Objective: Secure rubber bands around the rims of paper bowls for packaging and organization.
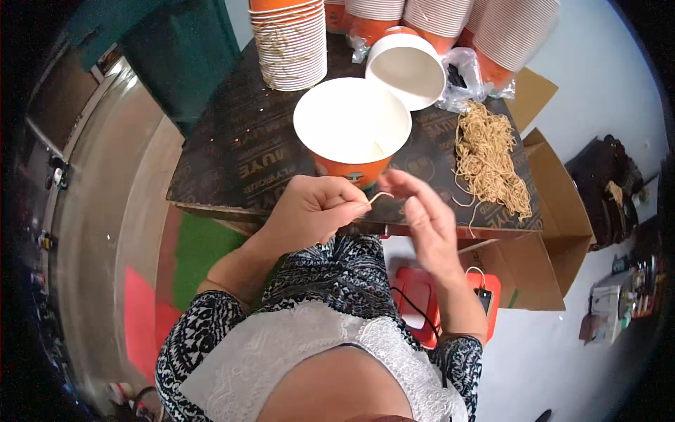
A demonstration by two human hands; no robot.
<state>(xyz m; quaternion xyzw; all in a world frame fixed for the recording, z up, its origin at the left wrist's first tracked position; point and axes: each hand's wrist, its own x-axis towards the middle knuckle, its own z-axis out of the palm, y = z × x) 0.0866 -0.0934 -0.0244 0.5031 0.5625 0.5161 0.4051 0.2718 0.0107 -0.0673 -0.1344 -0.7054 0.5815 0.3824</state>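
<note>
My left hand (313, 214) pinches a short piece of thin tan string (380, 195) between thumb and fingertips, just in front of the table's near edge. The string curves up and to the right. Close by its free end, my right hand (430, 228) has thumb and fingers apart, with nothing visible between them. Directly beyond my hands an orange paper bucket (334, 167) with a white inside stands upright on the table. A tangled heap of tan string (489, 158) lies to its right, some strands trailing to the near edge.
Another bucket (406, 70) tilts behind the first, its mouth toward me. Nested bucket stacks (292, 53) line the far side of the dark printed table (232, 158). A clear plastic bag (464, 77) sits behind the heap. Beside the table are an opened cardboard box (555, 218) and a red stool-like object (415, 285).
</note>
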